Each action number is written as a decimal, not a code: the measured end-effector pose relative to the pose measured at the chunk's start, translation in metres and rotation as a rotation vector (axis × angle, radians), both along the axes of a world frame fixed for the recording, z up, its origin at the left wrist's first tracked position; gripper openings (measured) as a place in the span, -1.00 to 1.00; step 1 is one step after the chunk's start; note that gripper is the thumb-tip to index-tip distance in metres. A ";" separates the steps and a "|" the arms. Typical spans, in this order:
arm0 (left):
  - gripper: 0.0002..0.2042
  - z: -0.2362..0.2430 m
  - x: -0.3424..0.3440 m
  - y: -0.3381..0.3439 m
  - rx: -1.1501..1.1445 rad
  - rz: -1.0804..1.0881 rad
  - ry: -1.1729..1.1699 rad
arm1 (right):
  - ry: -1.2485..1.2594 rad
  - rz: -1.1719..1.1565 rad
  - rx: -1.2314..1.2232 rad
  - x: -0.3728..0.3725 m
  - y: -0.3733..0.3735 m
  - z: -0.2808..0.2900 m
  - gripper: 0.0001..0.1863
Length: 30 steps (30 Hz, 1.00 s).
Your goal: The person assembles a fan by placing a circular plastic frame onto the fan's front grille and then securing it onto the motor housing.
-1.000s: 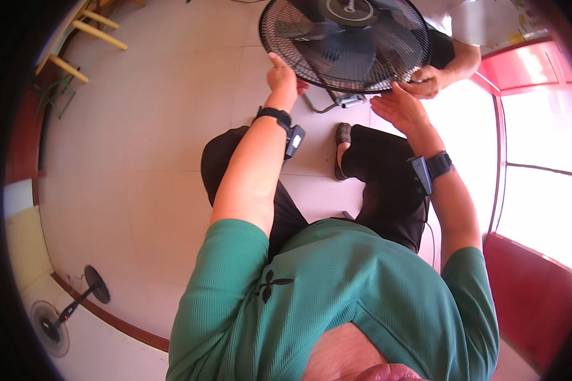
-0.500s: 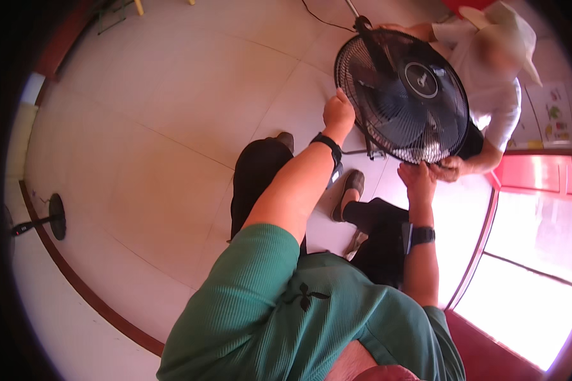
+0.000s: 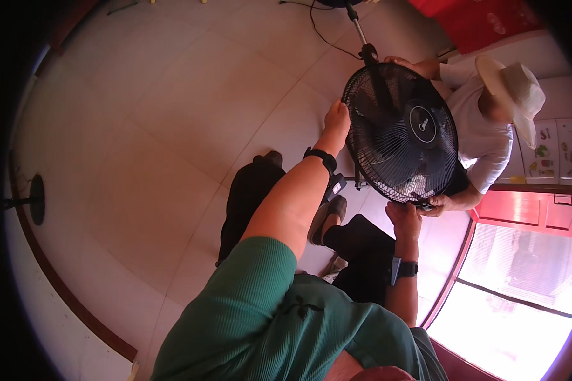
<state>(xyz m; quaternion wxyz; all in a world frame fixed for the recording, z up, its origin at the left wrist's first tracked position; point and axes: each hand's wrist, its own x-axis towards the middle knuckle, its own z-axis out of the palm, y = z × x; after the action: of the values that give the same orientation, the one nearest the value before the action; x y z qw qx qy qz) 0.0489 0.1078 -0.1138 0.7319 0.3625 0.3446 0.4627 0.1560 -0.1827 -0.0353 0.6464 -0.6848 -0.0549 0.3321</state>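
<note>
Two arms outstretched: left hand clamped on fan; right hand touching, grip unclear.

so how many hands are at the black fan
4: left hand at the left edge of the black fan, right hand at its lower edge, a co-worker's upper hand at its top edge and lower hand beside the wearer's right. Others may be hidden.

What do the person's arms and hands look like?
The left hand and right hand wear no gloves. Each wrist has a black strap with a small dark box; the left box has a pale patch. The short green sleeves look ribbed.
</note>
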 end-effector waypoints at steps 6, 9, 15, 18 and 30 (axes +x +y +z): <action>-0.60 -0.011 0.013 -0.007 0.102 0.186 0.154 | -0.112 0.256 -0.627 0.016 -0.002 0.066 -0.56; -0.62 0.016 0.012 -0.028 -0.016 0.032 0.138 | -0.610 -0.001 -0.527 0.070 -0.038 0.093 -0.61; -0.57 0.034 0.011 -0.004 -0.140 -0.011 -0.248 | -1.454 -0.015 -0.715 0.222 -0.001 0.081 -0.56; -0.43 0.072 0.022 -0.013 -0.265 -0.171 -0.182 | -1.112 0.181 -0.924 0.304 -0.011 0.040 -0.40; -0.42 0.056 0.015 0.008 -0.026 -0.097 0.365 | -0.135 0.239 -0.142 0.283 0.056 0.019 -0.31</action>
<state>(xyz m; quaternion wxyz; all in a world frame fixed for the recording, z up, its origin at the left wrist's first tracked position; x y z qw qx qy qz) 0.0634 0.1154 -0.0582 0.6834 0.4473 0.4596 0.3489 0.4387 -0.1272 -0.0162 0.5470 -0.7383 -0.1557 0.3627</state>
